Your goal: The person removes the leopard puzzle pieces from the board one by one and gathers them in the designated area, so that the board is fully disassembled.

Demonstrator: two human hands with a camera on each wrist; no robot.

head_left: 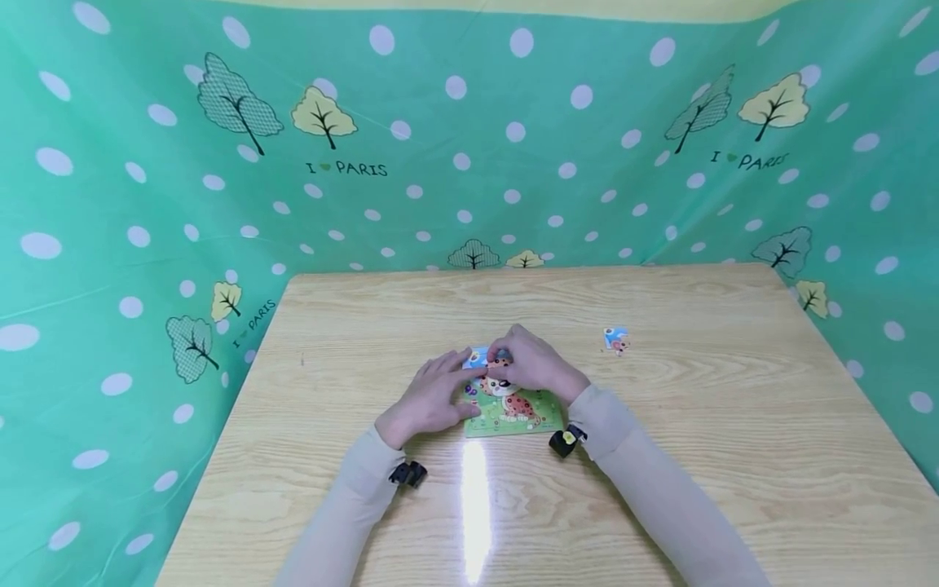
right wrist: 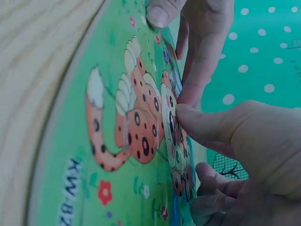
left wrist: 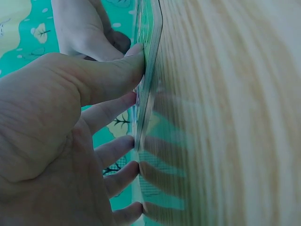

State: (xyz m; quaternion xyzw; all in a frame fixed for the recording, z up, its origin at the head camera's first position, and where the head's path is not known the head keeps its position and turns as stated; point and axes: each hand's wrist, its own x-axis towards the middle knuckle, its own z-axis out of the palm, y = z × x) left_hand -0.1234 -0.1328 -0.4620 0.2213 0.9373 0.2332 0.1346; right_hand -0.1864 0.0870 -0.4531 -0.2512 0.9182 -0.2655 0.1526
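A jigsaw puzzle board (head_left: 482, 424) with a spotted leopard on green ground and blue sky lies on the table. My left hand (head_left: 434, 395) spreads over its left side, thumb on the green part and index finger reaching to the leopard's head. In the left wrist view the other left fingertips rest down by the board's edge. My right hand (head_left: 534, 363) is at the top of the board with curled fingers, pinching a puzzle piece (right wrist: 170, 106) with part of the leopard's face. The right thumb lies against the face; the piece's far side is hidden.
A loose puzzle piece (head_left: 618, 341) with blue and a pinkish spotted figure lies to the right of the board on the wooden table (head_left: 697, 424). A green dotted curtain (head_left: 484, 147) hangs behind and beside the table. Black wrist cameras (head_left: 563, 442) sit close to the tabletop.
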